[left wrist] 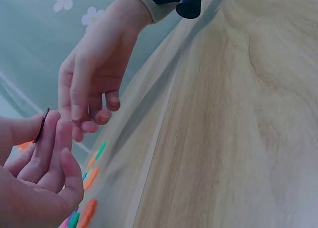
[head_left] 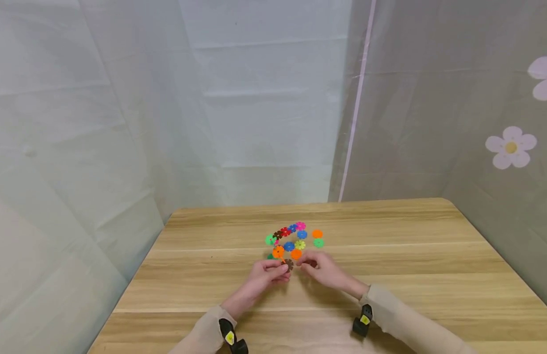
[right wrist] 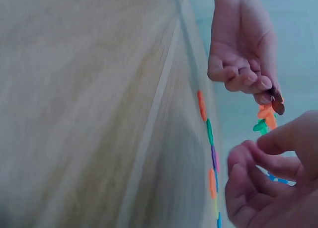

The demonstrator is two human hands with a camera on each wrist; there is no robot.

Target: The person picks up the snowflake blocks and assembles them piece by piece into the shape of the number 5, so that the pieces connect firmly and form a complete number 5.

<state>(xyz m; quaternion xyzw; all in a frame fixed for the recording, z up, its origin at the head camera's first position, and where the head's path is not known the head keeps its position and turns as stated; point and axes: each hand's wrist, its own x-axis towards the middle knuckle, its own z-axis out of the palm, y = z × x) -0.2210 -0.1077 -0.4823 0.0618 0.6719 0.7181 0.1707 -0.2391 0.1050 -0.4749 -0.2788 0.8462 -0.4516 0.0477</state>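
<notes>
Your left grip [head_left: 266, 273] is closed on the brown disc [head_left: 288, 265], pinching it between thumb and fingers at the lower centre of the head view. Your right grip [head_left: 324, 270], just to the right of it, has loosely bent fingers and shows nothing held.

An orange disc [head_left: 278, 251] sits just above the brown disc; whether the two are joined cannot be told. A row of touching discs, from the green disc [head_left: 271, 239] to the pink disc [head_left: 301, 225], rises toward the centre of the frame. A yellow disc [head_left: 300, 244] lies near the row, flat on the worktop [head_left: 388, 260].

Handling: expect each disc to be light, thin and fairly stiff, probably smooth plastic. The notched rim should give the fingertips some purchase; the flat faces may slide. Hold the brown disc by its two faces, close to the rim, and leave the right-hand notches uncovered. Use light pressure: the disc should tolerate it, but a joined row would likely twist or part at its notches.
</notes>
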